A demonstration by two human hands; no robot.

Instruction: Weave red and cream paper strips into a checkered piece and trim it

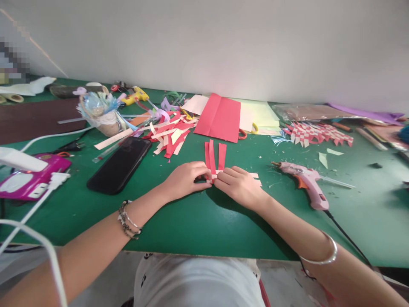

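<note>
Red paper strips (222,156) stand away from me on the green table, crossed by pale pink paper strips (254,175) that stick out to the right. My left hand (188,178) pinches the left end of this small weave between thumb and fingers. My right hand (238,185) is closed over its middle and right part, fingertips pressed on the crossing. Both hands nearly meet there, and the fingers hide much of the weave. Beyond it lies a folded red paper sheet (219,117). To the left is a heap of loose red and pink strips (172,134).
A pink glue gun (306,179) lies at right, its cord running to the front edge. Woven red-and-white pieces (319,134) are behind it. At left are a black phone (119,166), a magenta power strip (35,177) with white cables, and a yellow glue gun (135,96).
</note>
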